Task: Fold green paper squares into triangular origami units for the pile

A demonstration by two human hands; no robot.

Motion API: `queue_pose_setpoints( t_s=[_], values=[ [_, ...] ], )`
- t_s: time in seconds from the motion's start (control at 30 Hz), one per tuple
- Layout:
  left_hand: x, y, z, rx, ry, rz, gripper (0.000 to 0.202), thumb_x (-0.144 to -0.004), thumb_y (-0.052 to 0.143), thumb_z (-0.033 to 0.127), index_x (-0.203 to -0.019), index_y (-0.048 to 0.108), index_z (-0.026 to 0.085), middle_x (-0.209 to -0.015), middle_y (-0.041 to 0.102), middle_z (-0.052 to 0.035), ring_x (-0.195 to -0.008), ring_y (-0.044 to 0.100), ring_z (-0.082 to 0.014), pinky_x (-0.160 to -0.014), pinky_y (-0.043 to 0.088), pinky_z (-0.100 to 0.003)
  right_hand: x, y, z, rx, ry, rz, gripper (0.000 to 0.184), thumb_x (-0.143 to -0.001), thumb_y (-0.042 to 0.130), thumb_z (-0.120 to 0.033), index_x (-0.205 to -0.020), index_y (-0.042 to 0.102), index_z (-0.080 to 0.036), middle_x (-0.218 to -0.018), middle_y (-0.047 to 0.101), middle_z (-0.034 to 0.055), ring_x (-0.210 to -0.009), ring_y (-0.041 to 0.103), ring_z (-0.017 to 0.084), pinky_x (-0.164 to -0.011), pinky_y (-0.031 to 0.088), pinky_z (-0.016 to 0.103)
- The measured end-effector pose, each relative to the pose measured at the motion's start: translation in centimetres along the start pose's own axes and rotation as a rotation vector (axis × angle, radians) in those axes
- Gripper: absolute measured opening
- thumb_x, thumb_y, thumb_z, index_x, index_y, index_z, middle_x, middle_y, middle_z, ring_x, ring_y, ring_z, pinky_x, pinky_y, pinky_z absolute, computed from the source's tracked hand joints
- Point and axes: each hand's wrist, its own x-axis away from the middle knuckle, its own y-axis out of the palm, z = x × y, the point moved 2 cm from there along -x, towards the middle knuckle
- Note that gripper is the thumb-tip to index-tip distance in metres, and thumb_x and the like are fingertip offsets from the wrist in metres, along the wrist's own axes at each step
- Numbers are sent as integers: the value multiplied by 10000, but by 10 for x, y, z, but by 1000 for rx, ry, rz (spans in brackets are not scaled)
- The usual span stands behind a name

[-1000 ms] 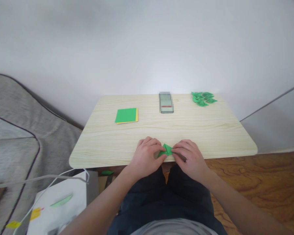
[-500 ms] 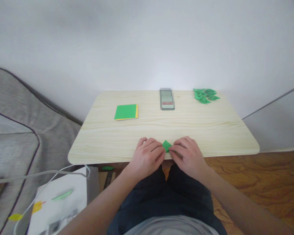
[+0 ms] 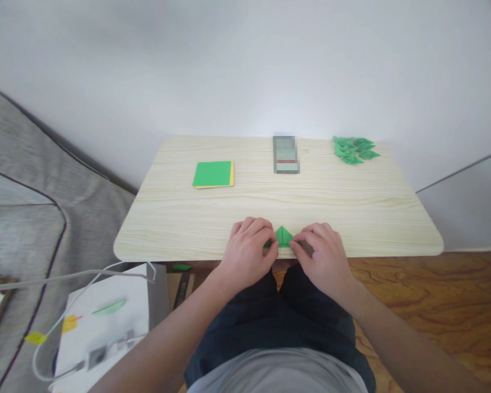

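And the shape has changed! The small piece of folded green paper (image 3: 284, 237) sat skewed between the hands a second ago, then narrowed to a squat diamond; now it shows as a neat triangular peak, point away from the body, a crease running down its middle and a flat edge along the bottom. It lies nearer the person than the blurred smartphone (image 3: 286, 155), almost directly in front of it, right by the near edge of the tabletop (image 3: 372, 207).

The left hand (image 3: 249, 245) has it on the phone's left-hand side, thumb and fingers closed to a narrow pinch, a sliver of green showing under them. Over on the other side, the right hand (image 3: 321, 248) pinches the opposite corner, thumb nearly meeting the fingertips, other fingers loosely curled. The hands sit a touch wider than half a second ago, so both sides look squared up; I'd judge the folding well under way, though hidden layers can't be read.

Untouched meanwhile: the stack of green and yellow sheets (image 3: 213, 173) left of the phone, and the cluster of folded green pieces (image 3: 354, 150) to its right.
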Motion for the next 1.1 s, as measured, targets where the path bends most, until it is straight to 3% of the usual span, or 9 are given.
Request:
queue_pose_setpoints(
  t_s=[0.27, 0.7, 0.87, 1.1],
  values=[
    [-2, 3, 1, 1, -81, 17, 81, -865, 692, 199, -824, 628, 226, -1111, 673, -42, -1085, 553, -262, -949, 422, -461, -5, -4, 0, 77, 48, -31, 134, -936, 716, -359, -854, 692, -256, -895, 667, 56, -939, 589, 276, -776, 382, 430],
    [7, -5, -6, 14, -158, 38, 81, -880, 676, 169, -872, 633, 237, -1140, 666, -41, -1116, 552, -273, -999, 408, -494, -12, -6, 7, 9, 81, -96, 109, -906, 740, -340, -849, 691, -260, -848, 705, 39, -869, 611, 258, -760, 421, 403],
    [8, -7, -10, 39, -155, 13, 178, -875, 666, 144, -987, 675, 282, -1169, 658, -33, -1147, 543, -279, -1006, 413, -493, -17, -10, 14, -75, 102, -136, 79, -901, 730, -284, -977, 711, -280, -817, 707, 13, -836, 624, 235, -741, 441, 372],
    [5, -4, -7, 29, -135, 40, 367, -843, 663, 134, -1147, 712, 334, -1212, 661, -27, -1183, 548, -282, -1056, 404, -508, -20, -12, 18, -95, 50, -182, 49, -921, 692, -261, -927, 738, -277, -817, 708, 14, -821, 611, 221, -724, 442, 361]
  ],
)
